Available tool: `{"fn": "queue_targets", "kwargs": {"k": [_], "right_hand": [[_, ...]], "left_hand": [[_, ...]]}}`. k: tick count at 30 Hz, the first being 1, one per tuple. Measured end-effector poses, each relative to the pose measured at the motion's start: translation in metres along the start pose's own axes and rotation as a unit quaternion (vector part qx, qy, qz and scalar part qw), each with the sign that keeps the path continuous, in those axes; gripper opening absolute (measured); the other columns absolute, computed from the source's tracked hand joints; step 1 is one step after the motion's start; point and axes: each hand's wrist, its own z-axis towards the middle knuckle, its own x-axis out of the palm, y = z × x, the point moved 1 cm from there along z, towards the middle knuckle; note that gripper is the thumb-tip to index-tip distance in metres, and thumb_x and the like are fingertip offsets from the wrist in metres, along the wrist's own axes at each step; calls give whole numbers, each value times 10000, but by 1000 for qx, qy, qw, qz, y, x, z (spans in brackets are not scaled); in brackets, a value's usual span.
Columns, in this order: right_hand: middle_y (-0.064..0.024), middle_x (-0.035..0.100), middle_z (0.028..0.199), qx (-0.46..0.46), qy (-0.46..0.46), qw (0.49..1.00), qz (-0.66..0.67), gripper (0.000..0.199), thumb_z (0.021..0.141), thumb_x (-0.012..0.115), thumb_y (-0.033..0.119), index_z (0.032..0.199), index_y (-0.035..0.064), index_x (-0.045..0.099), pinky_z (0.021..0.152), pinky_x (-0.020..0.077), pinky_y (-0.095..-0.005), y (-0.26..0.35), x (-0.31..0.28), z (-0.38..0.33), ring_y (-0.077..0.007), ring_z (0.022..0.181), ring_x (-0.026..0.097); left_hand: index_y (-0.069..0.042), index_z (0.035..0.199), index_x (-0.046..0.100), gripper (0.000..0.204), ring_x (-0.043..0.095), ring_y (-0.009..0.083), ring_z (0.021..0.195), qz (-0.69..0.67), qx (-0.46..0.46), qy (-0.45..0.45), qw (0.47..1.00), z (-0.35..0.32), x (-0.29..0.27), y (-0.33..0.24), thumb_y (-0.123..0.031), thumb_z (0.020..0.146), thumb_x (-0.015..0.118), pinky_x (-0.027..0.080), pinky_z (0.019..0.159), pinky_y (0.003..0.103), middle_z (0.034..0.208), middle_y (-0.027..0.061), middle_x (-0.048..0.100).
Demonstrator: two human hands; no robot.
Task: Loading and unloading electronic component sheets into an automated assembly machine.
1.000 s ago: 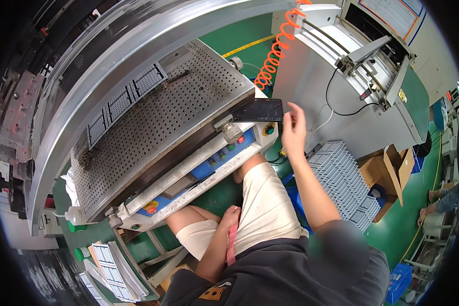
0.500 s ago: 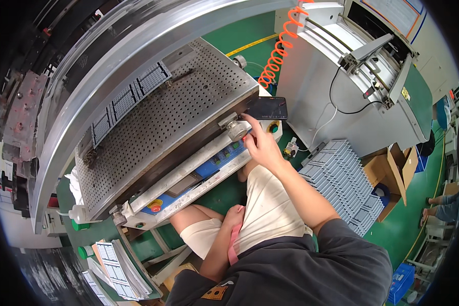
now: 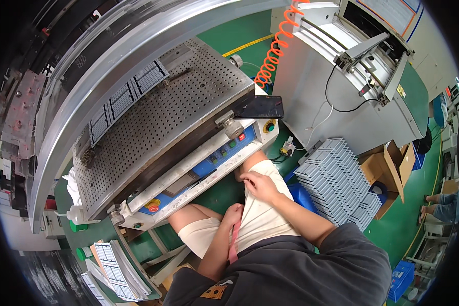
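- Right hand (image 3: 260, 186) is off the control panel (image 3: 209, 160), now resting open on the thigh, holding nothing.
- Left hand (image 3: 233, 213) is tucked between the thighs; grip can't be told.
- Phone (image 3: 261, 107) lies at the perforated table's (image 3: 158, 122) right corner.

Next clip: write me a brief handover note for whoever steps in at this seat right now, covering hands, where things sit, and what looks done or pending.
Left hand: empty, tucked between the thighs, touching the cream shorts.
Right hand: empty, resting on the right thigh just below the machine's blue control panel.
Things: a dark phone lies on the right corner of the perforated metal table. Gridded panels lie at the table's far edge. Stacked grey trays stand on the floor to the right, more gridded sheets lower left.
Done: phone put down, hands off the machine.
Left: nothing in hand; the panels on the table are untouched.
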Motion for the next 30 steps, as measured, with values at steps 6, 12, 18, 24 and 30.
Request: {"fn": "queue_targets", "kwargs": {"k": [6, 12, 18, 24, 30], "right_hand": [[-106, 643, 915, -39, -20, 999, -18, 180, 904, 598, 107, 1081, 70, 611, 685, 524, -341, 0, 1, 6, -251, 742, 642], [-118, 653, 986, 4, 37, 999, -4, 196, 905, 590, 130, 1092, 72, 606, 729, 518, -369, -4, 3, 5, -293, 814, 652], [-104, 653, 928, 125, 63, 988, 67, 223, 924, 586, 80, 1142, 36, 589, 694, 517, -318, -21, 2, 10, -187, 742, 640], [-138, 650, 953, -68, -275, 959, -11, 472, 944, 475, -16, 1399, 81, 391, 734, 519, -338, 5, -36, 37, -205, 775, 656], [-143, 641, 947, 68, -224, 971, 54, 645, 894, 521, -17, 1473, 131, 277, 715, 522, -355, 64, -86, 75, -238, 773, 655]], "left_hand": [[20, 1010, 672, 310, 662, 223, 839, 15, -11, -6, 1000, -7, -4, -10, -250, 947, 533, 503, 779, 342, 913, 163, 706], [15, 1018, 674, 337, 675, 300, 911, 75, 5, 11, 997, 0, -7, -5, -276, 931, 528, 506, 797, 371, 949, 205, 697], [11, 1022, 672, 363, 663, 347, 961, 109, 18, 15, 994, 5, -4, 0, -303, 933, 512, 502, 823, 395, 982, 232, 682], [4, 1046, 668, 349, 662, 340, 974, 121, 19, -5, 992, 0, -8, -9, -291, 939, 514, 502, 843, 393, 1009, 229, 681], [-2, 1059, 668, 332, 666, 330, 977, 111, 5, 3, 994, 1, -7, -9, -277, 939, 526, 504, 846, 388, 1012, 222, 685]]}}
